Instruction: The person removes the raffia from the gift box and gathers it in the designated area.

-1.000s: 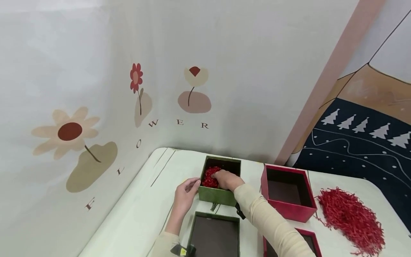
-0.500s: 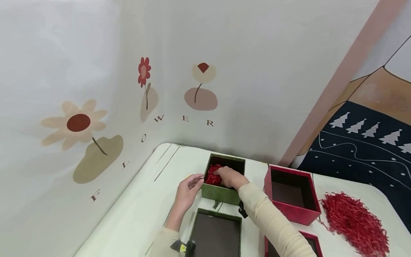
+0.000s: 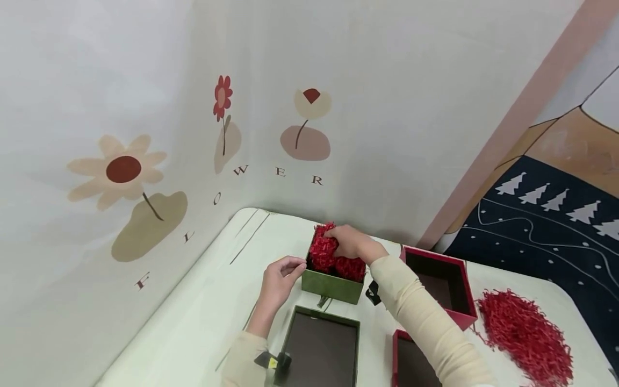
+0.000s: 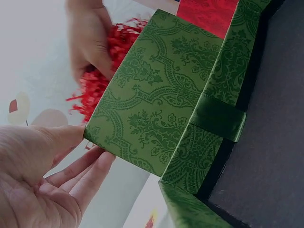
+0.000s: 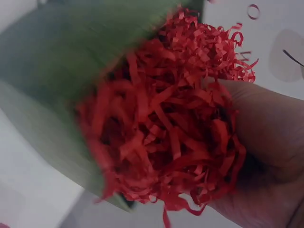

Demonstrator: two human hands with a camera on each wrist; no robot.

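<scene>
My right hand [image 3: 352,243] grips a wad of red shredded paper [image 5: 161,118] and has it at the top of the open green box [image 3: 332,286]. More red shreds [image 3: 350,267] fill the near right of that box. Beside the box's near left corner is my left hand [image 3: 279,280], its thumb and fingertips touching the edge. In the left wrist view, the left hand [image 4: 47,175] has its thumb at the corner of the patterned green wall [image 4: 152,90] and its fingers lower along the side. The shreds partly hide the right fingertips in the right wrist view.
Nearer me lies a green lid [image 3: 321,344] with a dark inside. To the right stands an open red box [image 3: 437,282], with a red lid [image 3: 411,360] in front of it. A heap of red shredded paper [image 3: 524,336] lies farther right on the white table [image 3: 203,306].
My right hand has risen from inside the green box, bringing red shredded paper up to the rim. The left hand stays at the box's left corner. The head view has shifted slightly.
</scene>
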